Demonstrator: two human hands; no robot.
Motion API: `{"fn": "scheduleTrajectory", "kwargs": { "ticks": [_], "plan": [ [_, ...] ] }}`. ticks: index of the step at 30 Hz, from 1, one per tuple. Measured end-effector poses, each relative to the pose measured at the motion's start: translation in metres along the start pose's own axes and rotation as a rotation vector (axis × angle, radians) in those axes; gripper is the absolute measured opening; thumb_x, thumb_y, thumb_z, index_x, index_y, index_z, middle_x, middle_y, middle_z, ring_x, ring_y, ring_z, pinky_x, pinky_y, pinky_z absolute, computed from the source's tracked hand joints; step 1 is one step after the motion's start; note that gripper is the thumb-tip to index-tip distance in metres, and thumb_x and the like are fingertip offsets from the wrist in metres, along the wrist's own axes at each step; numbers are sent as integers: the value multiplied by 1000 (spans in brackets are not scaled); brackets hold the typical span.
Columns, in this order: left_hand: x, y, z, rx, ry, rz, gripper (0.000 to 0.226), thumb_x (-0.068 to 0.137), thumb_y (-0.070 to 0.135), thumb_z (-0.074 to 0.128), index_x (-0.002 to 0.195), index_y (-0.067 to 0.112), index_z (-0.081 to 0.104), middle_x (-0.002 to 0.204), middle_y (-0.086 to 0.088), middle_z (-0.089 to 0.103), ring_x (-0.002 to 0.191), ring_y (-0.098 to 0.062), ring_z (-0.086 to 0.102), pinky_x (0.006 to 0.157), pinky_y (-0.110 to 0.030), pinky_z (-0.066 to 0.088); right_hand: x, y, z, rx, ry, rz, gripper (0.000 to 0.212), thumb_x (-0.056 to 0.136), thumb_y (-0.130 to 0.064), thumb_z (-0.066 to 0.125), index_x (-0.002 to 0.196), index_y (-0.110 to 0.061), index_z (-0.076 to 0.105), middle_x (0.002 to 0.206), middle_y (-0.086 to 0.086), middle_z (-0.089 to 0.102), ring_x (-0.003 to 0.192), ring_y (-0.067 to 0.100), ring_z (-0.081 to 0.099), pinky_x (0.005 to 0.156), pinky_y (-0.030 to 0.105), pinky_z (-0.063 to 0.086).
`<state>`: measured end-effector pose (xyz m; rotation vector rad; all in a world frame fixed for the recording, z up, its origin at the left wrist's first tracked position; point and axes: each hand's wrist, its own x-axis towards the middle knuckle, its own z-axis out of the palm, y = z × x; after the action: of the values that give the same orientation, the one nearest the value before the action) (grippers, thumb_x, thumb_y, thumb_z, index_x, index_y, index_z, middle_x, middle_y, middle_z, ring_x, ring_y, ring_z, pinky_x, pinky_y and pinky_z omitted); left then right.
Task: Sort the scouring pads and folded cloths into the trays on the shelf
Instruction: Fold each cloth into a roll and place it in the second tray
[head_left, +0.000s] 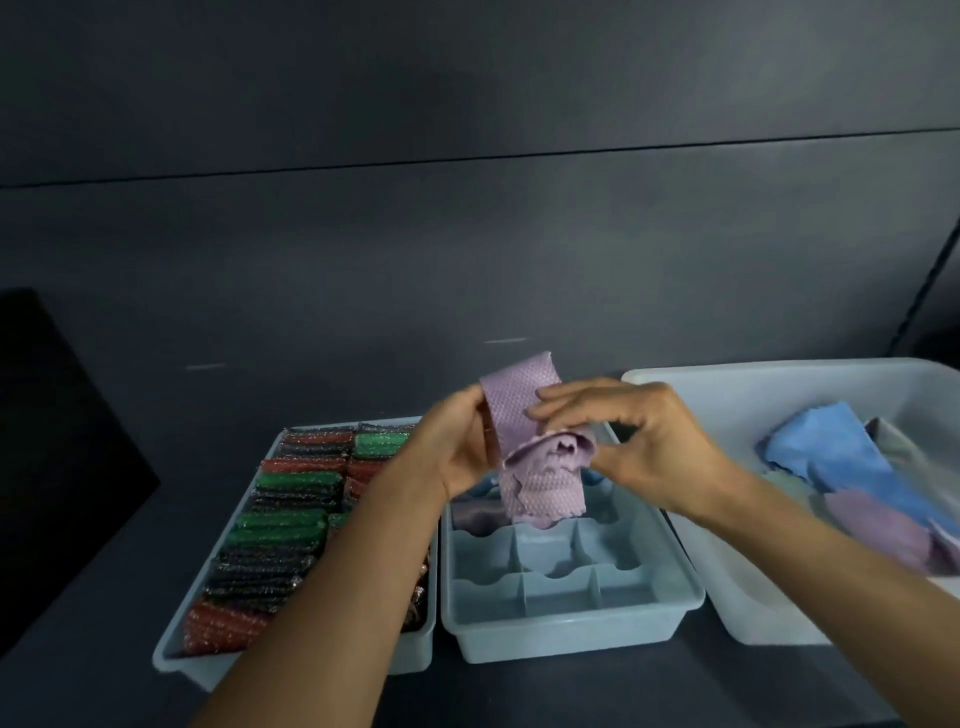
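A lilac textured cloth (524, 415) is held above the divided blue tray (566, 613). My left hand (457, 447) grips its left edge, thumb on top. My right hand (628, 431) pinches the cloth's upper right part with fingertips; bunched folds hang below into the tray's back. The divided tray's front compartments show bare plastic, and one folded lilac cloth (475, 517) lies in a back-left compartment. The left tray (171, 657) holds rows of red, green and dark scouring pads (280, 514).
A large pale bin (727, 395) at right holds loose blue (831, 447) and lilac cloths (878, 525). All containers stand on a dark shelf with a dark back wall. A black object (57, 447) sits at far left.
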<state>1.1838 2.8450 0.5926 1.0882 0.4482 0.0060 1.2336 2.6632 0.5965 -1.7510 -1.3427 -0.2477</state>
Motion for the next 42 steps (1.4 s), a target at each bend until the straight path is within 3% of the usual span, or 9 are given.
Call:
{"fn": "scheduleTrajectory", "kwargs": {
  "ticks": [6, 11, 14, 19, 22, 26, 30, 36, 42],
  "plan": [
    [-2, 3, -1, -58, -83, 5, 62, 90, 54, 53, 117, -2, 62, 111, -23, 69, 98, -33, 65, 97, -46, 48, -5, 10, 7, -123, -4, -138, 21, 73, -2, 69, 91, -10, 76, 108, -2, 73, 116, 12, 61, 96, 34, 52],
    [-4, 9, -4, 97, -21, 157, 31, 87, 11, 68, 112, -7, 64, 89, -14, 69, 72, -23, 67, 64, -30, 58, -10, 14, 3, -401, -29, -268, 65, 69, 14, 60, 128, -15, 60, 140, 1, 53, 132, 16, 47, 103, 36, 45],
    [-5, 12, -5, 94, -74, 151, 29, 88, 8, 66, 113, -6, 64, 88, -12, 71, 72, -21, 68, 69, -31, 59, -4, 24, -7, -625, 64, -205, 92, 64, 15, 58, 145, -19, 31, 152, 5, 32, 140, 23, 35, 107, 39, 38],
    [-9, 5, 4, 116, -151, 120, 36, 87, 13, 65, 117, -7, 63, 97, -18, 67, 84, -28, 65, 84, -41, 55, 7, 19, 3, -706, 60, -390, 50, 91, -27, 60, 139, -22, 45, 152, 8, 33, 140, 28, 31, 110, 39, 32],
    [-10, 0, -1, 131, -142, 128, 24, 84, 10, 65, 106, -2, 67, 95, -17, 68, 79, -24, 66, 73, -33, 56, 5, 12, 9, -542, 126, -401, 22, 90, -19, 64, 110, -23, 71, 134, -1, 58, 130, 19, 46, 100, 32, 37],
    [-11, -10, -3, 204, -87, 142, 53, 93, 49, 52, 121, 6, 65, 117, -18, 69, 101, -27, 67, 87, -42, 54, 6, -5, 15, 199, 209, 179, 18, 84, 2, 64, 89, -12, 74, 84, -10, 74, 79, 1, 65, 77, 24, 51],
    [-17, -18, -1, 58, -247, 122, 85, 82, 76, 34, 127, 10, 62, 119, -18, 68, 111, -35, 65, 98, -52, 48, 8, -4, 16, 573, 202, 588, 10, 87, -7, 67, 95, -7, 72, 84, 5, 76, 73, 17, 70, 69, 36, 57],
    [-23, -24, 6, 251, -39, 435, 22, 90, 20, 68, 106, 5, 69, 107, -19, 72, 104, -41, 66, 95, -61, 50, 5, -2, 19, 671, 227, 656, 14, 92, -16, 62, 95, -4, 69, 76, 13, 66, 63, 25, 58, 54, 31, 44],
    [-31, -18, 5, 304, -100, 554, 18, 91, 7, 61, 103, 18, 69, 96, 0, 74, 90, -17, 68, 79, -37, 57, 4, -3, 20, 887, 254, 601, 23, 79, -8, 65, 102, -9, 71, 97, 24, 56, 89, 34, 43, 78, 48, 33]
  ]
}}
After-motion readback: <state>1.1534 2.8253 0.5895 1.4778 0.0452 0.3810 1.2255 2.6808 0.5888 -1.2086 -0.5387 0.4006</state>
